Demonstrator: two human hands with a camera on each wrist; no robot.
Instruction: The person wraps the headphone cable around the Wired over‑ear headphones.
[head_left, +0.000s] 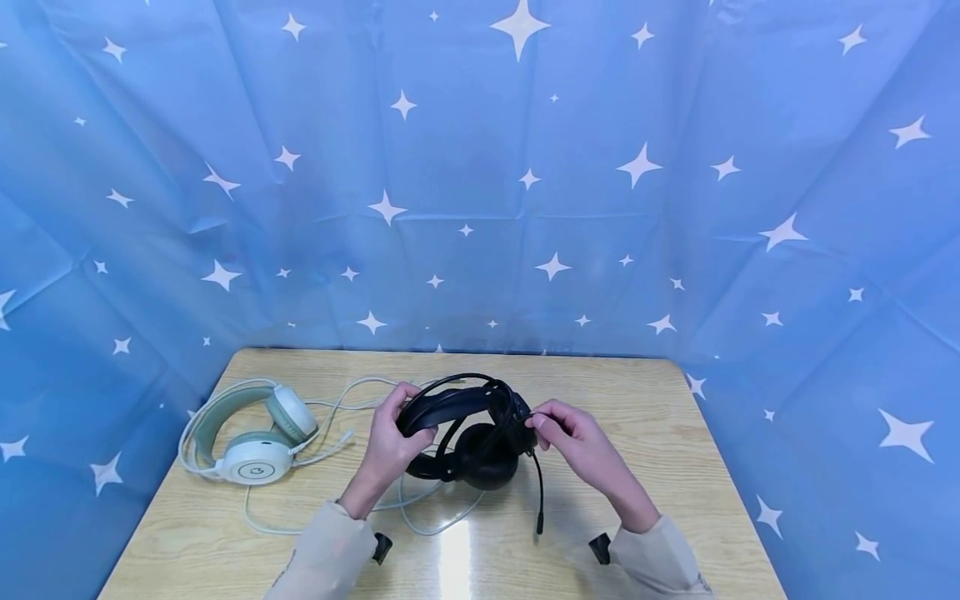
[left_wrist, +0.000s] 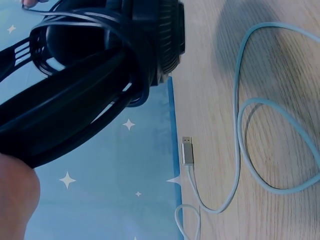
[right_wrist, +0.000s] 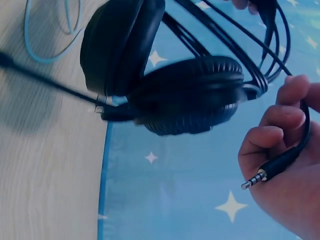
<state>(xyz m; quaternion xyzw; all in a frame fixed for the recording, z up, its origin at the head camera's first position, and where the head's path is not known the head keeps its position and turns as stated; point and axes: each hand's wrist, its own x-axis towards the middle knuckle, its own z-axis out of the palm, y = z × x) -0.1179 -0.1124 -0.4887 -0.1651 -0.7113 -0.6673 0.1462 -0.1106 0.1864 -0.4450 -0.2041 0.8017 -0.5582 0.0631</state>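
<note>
My left hand (head_left: 386, 442) grips the padded headband of a black headset (head_left: 487, 462), holding it above the table. In the left wrist view only part of that hand shows, at the headband's end. One ear cup (right_wrist: 122, 45) faces the table side, and a thin microphone boom (head_left: 540, 496) points down from the other. My right hand (head_left: 581, 442) pinches the headset's black cable (right_wrist: 306, 122) between thumb and fingers beside the right ear cup. The cable's end, a metal-tipped audio plug (right_wrist: 275, 167), lies across the palm of that hand in the right wrist view.
A white and pale green headset (head_left: 257, 461) lies at the table's left. Its pale cable (left_wrist: 236, 100) loops over the wooden table (head_left: 637, 400), under and around the black headset, and ends in a USB plug (left_wrist: 187, 152). A blue star-patterned curtain (head_left: 465, 167) stands behind and at both sides.
</note>
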